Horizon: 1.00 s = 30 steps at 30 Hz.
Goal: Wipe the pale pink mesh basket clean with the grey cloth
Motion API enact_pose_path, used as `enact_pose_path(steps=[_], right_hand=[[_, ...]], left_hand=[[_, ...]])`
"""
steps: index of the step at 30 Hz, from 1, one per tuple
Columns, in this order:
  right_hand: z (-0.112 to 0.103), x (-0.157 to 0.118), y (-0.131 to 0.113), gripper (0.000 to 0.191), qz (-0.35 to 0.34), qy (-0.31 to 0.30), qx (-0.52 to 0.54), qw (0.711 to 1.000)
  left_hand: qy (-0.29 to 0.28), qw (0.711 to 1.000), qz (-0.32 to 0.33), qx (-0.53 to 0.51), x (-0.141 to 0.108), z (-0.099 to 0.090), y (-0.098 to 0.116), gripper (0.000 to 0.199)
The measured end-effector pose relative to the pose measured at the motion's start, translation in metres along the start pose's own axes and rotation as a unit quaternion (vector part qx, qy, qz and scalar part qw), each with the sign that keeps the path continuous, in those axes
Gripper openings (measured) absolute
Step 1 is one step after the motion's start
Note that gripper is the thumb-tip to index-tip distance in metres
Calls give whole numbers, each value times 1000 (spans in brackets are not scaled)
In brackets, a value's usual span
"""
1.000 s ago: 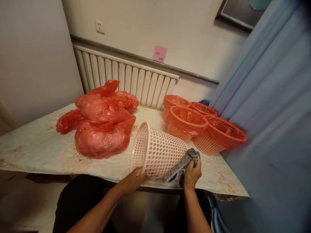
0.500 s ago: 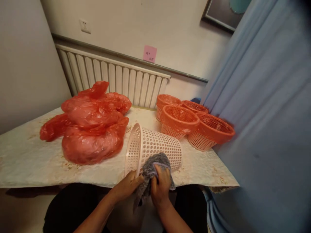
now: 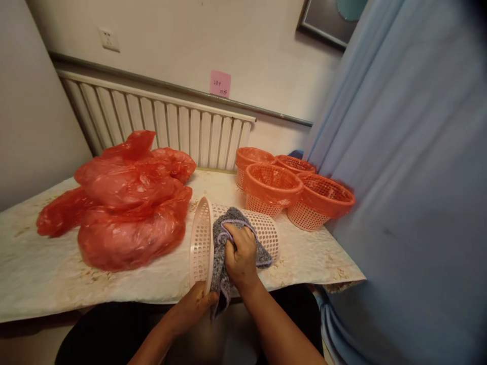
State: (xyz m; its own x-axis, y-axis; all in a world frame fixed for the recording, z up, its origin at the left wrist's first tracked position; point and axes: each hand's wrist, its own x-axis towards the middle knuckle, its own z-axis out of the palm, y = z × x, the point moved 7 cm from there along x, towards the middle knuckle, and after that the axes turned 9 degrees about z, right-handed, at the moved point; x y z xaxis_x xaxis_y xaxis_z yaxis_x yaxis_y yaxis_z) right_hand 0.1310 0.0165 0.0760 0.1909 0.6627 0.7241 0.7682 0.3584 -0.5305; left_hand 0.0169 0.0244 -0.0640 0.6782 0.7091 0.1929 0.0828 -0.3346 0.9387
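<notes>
A pale pink plastic wastebasket (image 3: 201,243) with a lattice wall lies on its side at the table's front edge, its mouth facing left. My left hand (image 3: 196,304) grips the near part of its rim, thumb outside. My right hand (image 3: 241,253) is closed on a grey cleaning cloth (image 3: 224,263) with a purple edge and presses it against the upper side of the basket. One end of the cloth hangs down past the rim beside my left thumb.
Red plastic bags (image 3: 133,218) lie heaped on the left of the table (image 3: 152,289). Several similar baskets (image 3: 272,187) lined with red bags stand upright at the right, near a blue curtain (image 3: 380,177). A radiator (image 3: 163,119) is behind the table.
My right hand has moved the cloth up and over the basket's side, spreading it wider. My left hand stays on the rim. The whole view has shifted slightly.
</notes>
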Motion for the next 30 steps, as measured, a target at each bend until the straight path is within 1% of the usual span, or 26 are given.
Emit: enact_pose_path(steps=[2, 4, 5, 6, 8, 10, 11, 14, 16, 17, 19, 21, 23, 25, 27, 29, 30], right_hand=[[0, 6, 0, 37, 11, -14, 1, 1000], [0, 7, 1, 36, 18, -21, 4, 1000], [0, 5, 1, 36, 20, -21, 5, 1000], [0, 2, 2, 36, 22, -20, 8, 1000], [-2, -4, 3, 36, 24, -16, 11, 1000], [-3, -10, 5, 36, 26, -15, 10, 1000], [-3, -12, 5, 36, 25, -17, 8, 1000], [-4, -12, 9, 36, 18, -26, 3, 1000], [-6, -6, 18, 36, 19, -30, -6, 999], [-8, -2, 26, 37, 24, -31, -13, 999], [-14, 9, 48, 37, 45, -25, -31, 998], [-23, 18, 80, 37, 77, -9, -46, 996], [-36, 22, 116, 37, 119, 20, -60, 991], [-51, 16, 151, 38, 168, 62, -68, 982], [-64, 1, 176, 39, 218, 105, -65, 968], [-72, -18, 189, 42, 267, 138, -50, 952], [-74, -27, 189, 43, 288, 147, -37, 946]], left_hand=[[-7, 1000, -4, -2, -2, 3, -3, 59], [-16, 1000, 6, -5, 0, 3, 1, 58], [-10, 1000, 11, -5, 3, 1, 6, 55], [1, 1000, 16, -6, 6, -2, 12, 53], [46, 999, 23, -10, 14, -10, 26, 49], [96, 995, 17, -23, 21, -17, 36, 50], [110, 993, 10, -32, 24, -18, 39, 51], [119, 991, -4, -53, 30, -16, 41, 54], [116, 991, 8, -60, 31, -15, 42, 55], [115, 991, 19, -67, 31, -14, 43, 55], [105, 990, 39, -90, 31, -12, 46, 55], [91, 989, 45, -109, 31, -9, 49, 56], [82, 990, 38, -112, 31, -6, 50, 59], [86, 991, 33, -99, 30, -4, 51, 62], [91, 992, 32, -81, 28, -3, 51, 63], [96, 993, 33, -64, 26, 0, 51, 63], [100, 993, 33, -56, 26, 3, 50, 62]])
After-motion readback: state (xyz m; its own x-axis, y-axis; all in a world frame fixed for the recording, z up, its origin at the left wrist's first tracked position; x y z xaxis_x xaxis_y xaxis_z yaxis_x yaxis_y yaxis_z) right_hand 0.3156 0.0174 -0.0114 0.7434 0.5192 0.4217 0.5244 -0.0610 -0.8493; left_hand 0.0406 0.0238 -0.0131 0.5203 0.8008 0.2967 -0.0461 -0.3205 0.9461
